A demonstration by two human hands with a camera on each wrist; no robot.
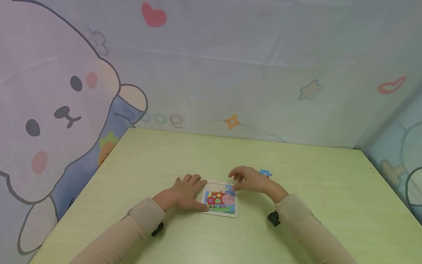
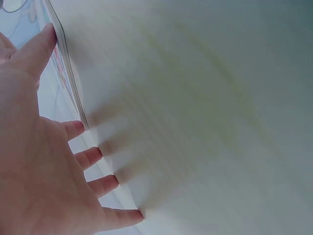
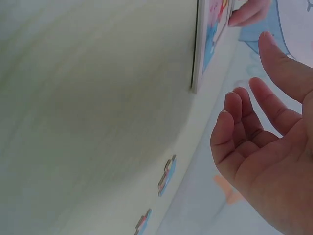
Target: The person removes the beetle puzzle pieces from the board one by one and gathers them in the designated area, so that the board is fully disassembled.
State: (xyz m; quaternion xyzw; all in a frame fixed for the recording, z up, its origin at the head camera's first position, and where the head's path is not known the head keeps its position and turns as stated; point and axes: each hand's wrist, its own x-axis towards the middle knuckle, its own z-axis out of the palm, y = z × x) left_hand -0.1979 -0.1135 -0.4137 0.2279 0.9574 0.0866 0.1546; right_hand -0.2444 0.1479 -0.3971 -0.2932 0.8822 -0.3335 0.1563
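A small square jigsaw board with a pale border lies on the table, showing a red, spotted ladybug with a pink face. Its upper left part is bare cream, and blue shows at the upper right. My left hand is spread at the board's left side, thumb on the lower left edge, index finger at the upper left corner, the other fingertips on the table. My right hand hovers by the upper right corner, fingers loosely bent, nothing between them. In the right wrist view, two loose puzzle pieces lie flat, a nearer blue piece and another piece.
In the head view, a blue puzzle piece shows just behind the right hand. The light wooden table ends at a printed cloth backdrop along its far side. Dark straps sit at the wrists.
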